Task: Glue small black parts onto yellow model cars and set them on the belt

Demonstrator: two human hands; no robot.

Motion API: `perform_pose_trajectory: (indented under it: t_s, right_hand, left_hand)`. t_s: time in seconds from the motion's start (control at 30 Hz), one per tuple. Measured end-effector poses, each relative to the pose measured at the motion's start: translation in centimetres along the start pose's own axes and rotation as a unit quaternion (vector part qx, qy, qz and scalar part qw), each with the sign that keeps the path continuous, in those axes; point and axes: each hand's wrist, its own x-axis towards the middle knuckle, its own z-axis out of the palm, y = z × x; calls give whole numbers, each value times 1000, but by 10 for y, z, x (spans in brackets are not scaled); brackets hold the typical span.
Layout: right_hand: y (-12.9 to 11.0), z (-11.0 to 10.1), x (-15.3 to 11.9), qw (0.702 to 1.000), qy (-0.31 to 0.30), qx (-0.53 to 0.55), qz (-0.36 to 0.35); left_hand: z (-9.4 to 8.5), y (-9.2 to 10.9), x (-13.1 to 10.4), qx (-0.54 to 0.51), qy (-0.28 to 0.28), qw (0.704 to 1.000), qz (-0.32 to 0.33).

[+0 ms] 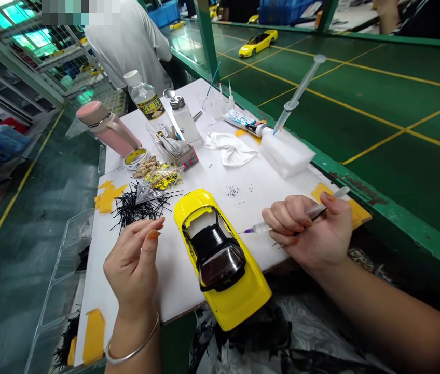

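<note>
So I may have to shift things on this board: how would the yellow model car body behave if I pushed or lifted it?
The yellow car body looks like a hollow, glossy shell, so probably light and a bit slippery to grip. No wheels show, so it would likely slide on the white board, not roll. Its tail overhangs the board's near edge, so a push that way might tip it off.

- Work surface: a white board (220, 182) fixed with yellow tape, lying centre frame.
- Bench frame: a green metal rail (379, 205) runs along the board's edge from 12 o'clock toward 4 o'clock.
- Adjacent surface: a green table top (379, 104) with yellow lines, from 1 to 3 o'clock.
- Floor: dark green (21, 249) with a yellow stripe, at 8 to 9 o'clock.
- Upright: a green post (206, 36) at 12 o'clock.
- Windows: wire mesh (49, 47) with daylight behind it, at 10 to 11 o'clock.
- Storage: blue crates (282, 10) at 12 to 1 o'clock.
</note>
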Motion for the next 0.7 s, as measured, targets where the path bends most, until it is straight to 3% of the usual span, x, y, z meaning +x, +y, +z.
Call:
perform_pose_trajectory:
  t_s: [0.5,0.6,0.7]
  right_hand:
    - [-2,0,2,1000,16,7,20]
    - [-17,-6,6,998,54,14,15]
    - [-50,-5,17,992,118,-11,-41]
  left_hand:
    - [0,1,0,-8,0,1000,5]
    - [0,1,0,-11,3,1000,-2]
    - [1,0,0,3,5,1000,-2]
